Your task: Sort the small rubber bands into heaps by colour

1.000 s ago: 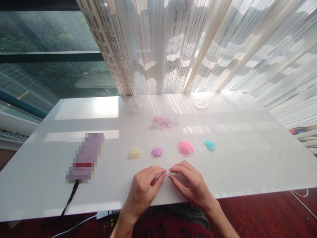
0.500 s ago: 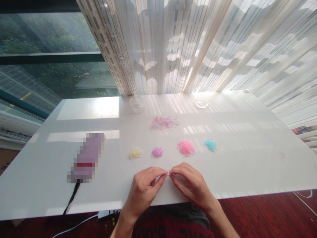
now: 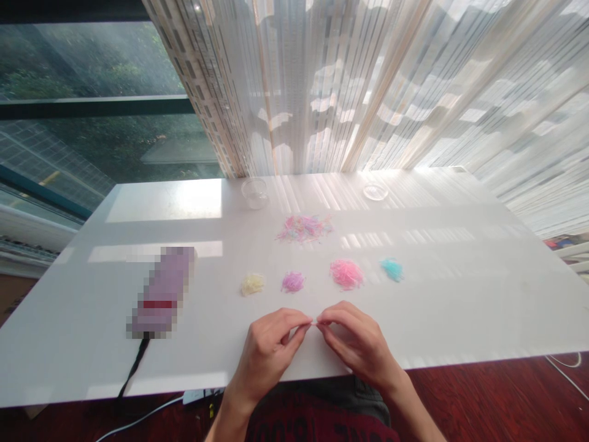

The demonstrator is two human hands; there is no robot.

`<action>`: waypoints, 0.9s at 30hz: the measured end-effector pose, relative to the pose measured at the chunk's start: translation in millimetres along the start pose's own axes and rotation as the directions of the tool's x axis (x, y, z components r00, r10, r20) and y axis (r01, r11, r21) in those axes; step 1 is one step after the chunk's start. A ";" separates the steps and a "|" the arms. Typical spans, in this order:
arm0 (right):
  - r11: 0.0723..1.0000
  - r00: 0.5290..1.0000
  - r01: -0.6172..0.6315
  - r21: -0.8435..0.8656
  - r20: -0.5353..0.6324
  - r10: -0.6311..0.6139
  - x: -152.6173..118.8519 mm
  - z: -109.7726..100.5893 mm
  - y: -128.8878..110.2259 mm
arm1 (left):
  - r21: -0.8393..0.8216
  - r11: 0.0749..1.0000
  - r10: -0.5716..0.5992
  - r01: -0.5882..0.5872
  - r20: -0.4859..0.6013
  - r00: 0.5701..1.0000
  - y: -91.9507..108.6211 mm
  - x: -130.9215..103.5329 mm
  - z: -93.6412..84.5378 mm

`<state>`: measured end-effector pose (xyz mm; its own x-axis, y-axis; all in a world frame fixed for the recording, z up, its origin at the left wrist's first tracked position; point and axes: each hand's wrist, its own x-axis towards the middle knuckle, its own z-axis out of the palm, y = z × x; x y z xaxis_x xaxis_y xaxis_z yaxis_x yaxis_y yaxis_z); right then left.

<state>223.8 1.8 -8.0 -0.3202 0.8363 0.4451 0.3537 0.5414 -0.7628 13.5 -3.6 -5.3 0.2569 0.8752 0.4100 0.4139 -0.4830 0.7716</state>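
Observation:
My left hand (image 3: 275, 344) and my right hand (image 3: 356, 341) are pinched close together over the table's front part, fingertips nearly touching. Something tiny and pale seems to lie between the two pinches, too small to name. Beyond them, from left to right, are a pale yellow pile (image 3: 252, 284), a purple pile (image 3: 293, 282), a pink pile (image 3: 346, 274) and a turquoise pile (image 3: 392, 269) of small thin pieces. Farther back lies a mixed-colour pile (image 3: 305, 228) of similar pieces.
Two clear round dishes, one at the back left (image 3: 254, 193) and one at the back right (image 3: 375, 192), stand on the white table (image 3: 460, 307). A blurred purple object (image 3: 165, 288) with a black strap lies at the left. Curtains (image 3: 313, 86) hang behind.
The fingertips of my right hand have moved very slightly right, away from my left. The piles look the same.

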 end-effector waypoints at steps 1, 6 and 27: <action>1.000 1.000 0.000 0.002 0.000 0.000 0.2 -0.1 -0.1 | 0.002 1.000 -0.001 0.001 0.001 1.000 -0.1 0.0 0.1; 1.000 1.000 0.005 0.007 -0.016 -0.005 0.2 0.9 0.5 | 0.011 1.000 -0.004 0.004 0.007 1.000 -1.0 -0.9 0.0; 1.000 1.000 0.017 -0.021 0.003 -0.017 3.5 1.0 -0.5 | 0.016 1.000 -0.016 0.016 0.020 1.000 -1.9 -2.3 -0.1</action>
<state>221.6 4.3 -6.5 -0.3285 0.8268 0.4566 0.3666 0.5572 -0.7451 12.0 -4.7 -7.6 0.2679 0.8819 0.3879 0.4313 -0.4698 0.7703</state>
